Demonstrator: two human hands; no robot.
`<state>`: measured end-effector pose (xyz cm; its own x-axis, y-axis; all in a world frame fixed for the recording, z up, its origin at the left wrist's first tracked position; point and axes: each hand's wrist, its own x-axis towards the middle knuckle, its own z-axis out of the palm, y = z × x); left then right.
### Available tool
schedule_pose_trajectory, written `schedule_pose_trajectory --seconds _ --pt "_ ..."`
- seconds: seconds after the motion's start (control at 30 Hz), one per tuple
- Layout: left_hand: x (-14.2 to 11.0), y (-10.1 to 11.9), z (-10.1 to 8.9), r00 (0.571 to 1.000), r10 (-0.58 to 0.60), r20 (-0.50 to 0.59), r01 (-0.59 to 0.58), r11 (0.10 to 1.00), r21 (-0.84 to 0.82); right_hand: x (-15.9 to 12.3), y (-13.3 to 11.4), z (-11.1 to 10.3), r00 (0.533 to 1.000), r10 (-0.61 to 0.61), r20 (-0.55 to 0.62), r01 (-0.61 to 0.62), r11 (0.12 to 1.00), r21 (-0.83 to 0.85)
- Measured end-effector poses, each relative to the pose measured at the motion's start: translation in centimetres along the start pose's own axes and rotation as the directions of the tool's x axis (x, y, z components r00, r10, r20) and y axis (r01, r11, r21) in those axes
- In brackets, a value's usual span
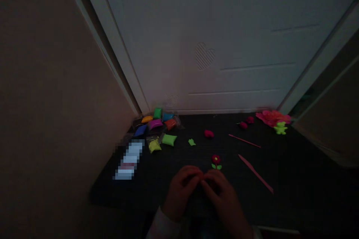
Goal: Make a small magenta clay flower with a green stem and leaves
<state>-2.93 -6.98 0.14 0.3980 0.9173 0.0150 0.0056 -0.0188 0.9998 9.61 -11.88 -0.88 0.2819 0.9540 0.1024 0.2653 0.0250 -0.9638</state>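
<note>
Near the table's front edge, my left hand [181, 190] and my right hand [223, 194] meet, thumbs and fingers pinched together. Between their fingertips is a small reddish piece of modelling clay [200, 175], mostly covered by the fingers. Just beyond my right hand lies a red clay flower [215, 159] with a yellow centre and green leaves. A lump of dark pink clay [208, 134] and a small light green clay piece [192, 142] rest farther back. To the right are a pink plastic modelling knife [255, 173] and a thin pink stick tool [244, 140].
Bags of coloured clay [155, 124] cluster at the back left, with a light green pack [169, 140] nearby. A blurred bright panel [130, 160] lies left. At the back right are a pink ruffled piece [270, 118] and a yellow-green bear shape [281, 128]. A white panel [238, 37] stands behind.
</note>
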Motion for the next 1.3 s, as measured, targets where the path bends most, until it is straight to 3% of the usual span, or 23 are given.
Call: schedule_pose_trajectory --seconds 0.93,1.3 --pt "-0.1 -0.2 0.0 1.0 0.003 0.005 -0.003 1.0 0.019 -0.1 1.1 0.0 0.999 0.012 0.04 -0.008 0.996 -0.09" --pt "0.0 -0.2 0.0 0.998 -0.057 -0.016 0.055 0.994 -0.089 0.1 0.1 0.1 0.999 0.025 0.042 -0.024 0.999 -0.032"
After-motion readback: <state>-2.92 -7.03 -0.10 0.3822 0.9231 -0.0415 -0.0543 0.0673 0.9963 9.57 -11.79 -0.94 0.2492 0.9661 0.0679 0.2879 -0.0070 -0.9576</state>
